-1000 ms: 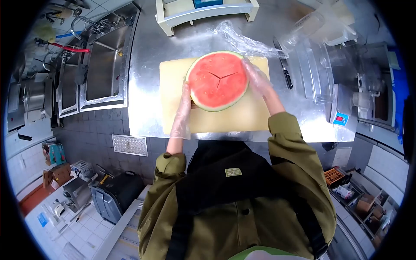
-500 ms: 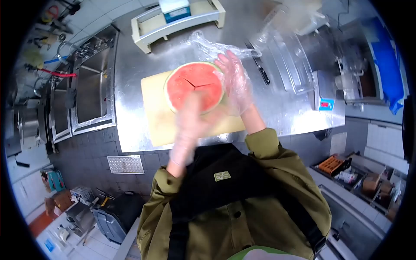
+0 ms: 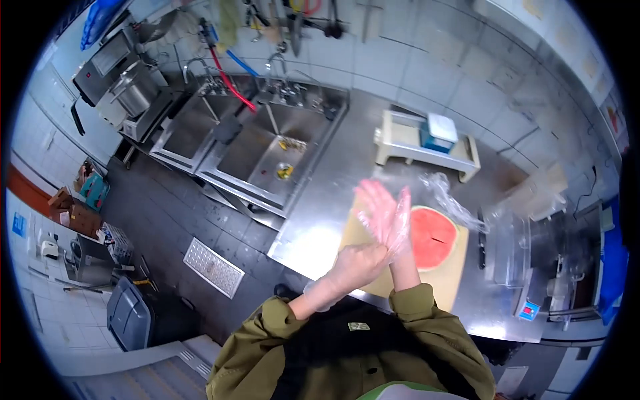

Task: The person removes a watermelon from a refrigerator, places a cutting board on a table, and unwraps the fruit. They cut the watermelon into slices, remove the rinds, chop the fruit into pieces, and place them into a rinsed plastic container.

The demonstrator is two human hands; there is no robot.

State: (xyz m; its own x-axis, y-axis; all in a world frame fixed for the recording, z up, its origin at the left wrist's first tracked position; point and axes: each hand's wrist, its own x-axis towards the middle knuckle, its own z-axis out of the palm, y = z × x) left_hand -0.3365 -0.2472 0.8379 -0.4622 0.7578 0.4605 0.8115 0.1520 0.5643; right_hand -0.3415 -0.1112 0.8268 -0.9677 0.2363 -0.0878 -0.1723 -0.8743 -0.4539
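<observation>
My left hand (image 3: 357, 268), in a clear plastic glove, is closed at the base of my right hand, pinching the cuff of that hand's glove. My right hand (image 3: 387, 217) is upright with its fingers stretched out and loose clear plastic around it. Just to its right, a watermelon half (image 3: 432, 238) lies with its red cut face up and a dark slit in the flesh. Under it is a cream cutting board (image 3: 445, 283), partly hidden by my hands and sleeve.
A crumpled plastic bag (image 3: 448, 197) lies behind the melon, and a dark knife (image 3: 481, 248) to its right. Further right are clear containers (image 3: 510, 250) and a scale with a lit display (image 3: 529, 310). A cream stand (image 3: 400, 145) is at the back; steel sinks (image 3: 267, 157) are left.
My view has turned left, bringing the sinks closer to the middle. My left hand has moved from over the melon to my right wrist, and both hands are now left of the melon.
</observation>
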